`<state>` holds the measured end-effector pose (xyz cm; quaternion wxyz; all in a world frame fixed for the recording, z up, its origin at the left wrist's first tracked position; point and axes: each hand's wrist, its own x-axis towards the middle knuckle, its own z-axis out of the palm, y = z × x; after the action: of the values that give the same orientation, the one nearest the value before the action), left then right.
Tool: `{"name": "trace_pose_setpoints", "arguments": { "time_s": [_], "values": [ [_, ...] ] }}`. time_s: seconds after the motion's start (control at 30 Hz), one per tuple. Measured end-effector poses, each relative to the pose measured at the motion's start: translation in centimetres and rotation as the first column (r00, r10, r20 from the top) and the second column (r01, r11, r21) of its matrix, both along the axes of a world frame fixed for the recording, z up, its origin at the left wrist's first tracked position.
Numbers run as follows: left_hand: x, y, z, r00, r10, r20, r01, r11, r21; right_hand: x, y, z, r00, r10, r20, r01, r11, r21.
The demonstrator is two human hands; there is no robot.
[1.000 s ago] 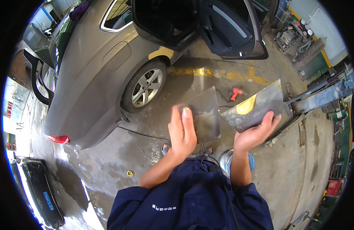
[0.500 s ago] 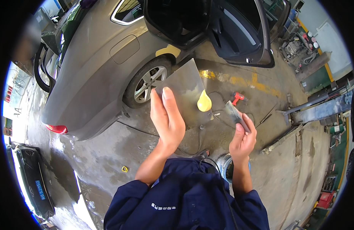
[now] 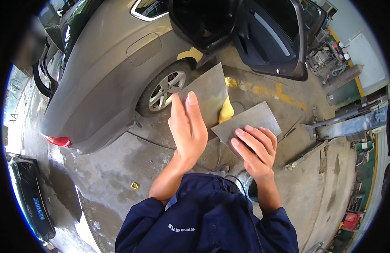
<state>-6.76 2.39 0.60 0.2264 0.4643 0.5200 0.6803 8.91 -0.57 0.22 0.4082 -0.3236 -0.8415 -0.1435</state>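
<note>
In my left hand (image 3: 187,130) is a thin grey putty spreader plate (image 3: 206,86), held with the thumb along its near edge. A lump of yellow body filler (image 3: 225,112) hangs at that plate's right edge, and a thin smear lies on its face. My right hand (image 3: 257,152) grips a second grey spreader (image 3: 255,117), fingers flat across its top face and thumb hidden beneath. Its left edge meets the lower end of the filler. Beyond both hands stands a grey-brown car (image 3: 98,80) with a patch of yellow filler (image 3: 190,54) on the arch above its wheel (image 3: 166,90).
The car's rear door (image 3: 268,40) hangs wide open. A bluish bucket (image 3: 251,189) stands by my right forearm. On the floor lie a small yellow ring (image 3: 134,185) and a hose (image 3: 150,144). A metal lift arm (image 3: 351,126) reaches in from the right.
My right hand has turned over and moved left, bringing its spreader against the filler. The filler lump is now pressed narrower. The red power tool on the floor is now hidden.
</note>
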Motion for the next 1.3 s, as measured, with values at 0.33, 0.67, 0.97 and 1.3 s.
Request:
{"name": "trace_pose_setpoints", "arguments": {
  "time_s": [0.33, 0.67, 0.97, 1.3],
  "values": [
    [-8.8, 3.1, -1.2, 0.992, 0.095, 0.082, -0.095, 0.995, -0.01, -7.5, 1.9, -1.8, 0.995, 0.091, -0.031, -0.096, 0.956, -0.278],
    [-12.1, 5.8, -5.2, 0.375, -0.209, 0.903, 0.812, 0.545, -0.211, -9.6, 9.3, -2.4, 0.114, -0.412, -0.904, -0.809, 0.489, -0.325],
    [-11.3, 16.2, -6.0, 0.29, 0.16, 0.944, 0.733, 0.597, -0.326, -9.3, 18.1, -12.2, 0.385, -0.492, -0.781, -0.854, 0.13, -0.504],
    [-6.6, 32.3, -21.9, 0.462, 0.441, 0.769, 0.519, 0.569, -0.638, -1.6, 44.8, -22.7, 0.259, -0.631, -0.732, -0.822, 0.254, -0.51]
  ]
}}
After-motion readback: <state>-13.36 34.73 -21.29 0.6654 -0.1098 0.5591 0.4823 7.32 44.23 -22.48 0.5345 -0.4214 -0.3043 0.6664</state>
